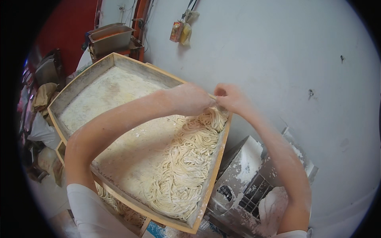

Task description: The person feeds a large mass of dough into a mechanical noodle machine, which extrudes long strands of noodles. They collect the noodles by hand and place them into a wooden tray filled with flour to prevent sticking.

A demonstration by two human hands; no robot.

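A shallow wooden tray [216, 166] dusted with flour lies before me. Along its right side runs a tangled band of fresh floured noodles [186, 166], in several heaped bundles. My left hand [196, 99] reaches across to the far right corner, just above the farthest noodle bundle [218, 119]. Its fingertips are hidden behind the hand. Close beside it, nearly touching, my right hand [230, 96] is over the tray's rim with fingers curled. Whether noodles are between the fingers of either hand cannot be made out.
A flour-covered metal machine [235, 178] with a grille stands right of the tray, a cloth [273, 202] on it. More noodles [119, 205] lie below the tray's near edge. A steel pan [111, 40] stands behind. The white wall [268, 44] rises close beyond the tray.
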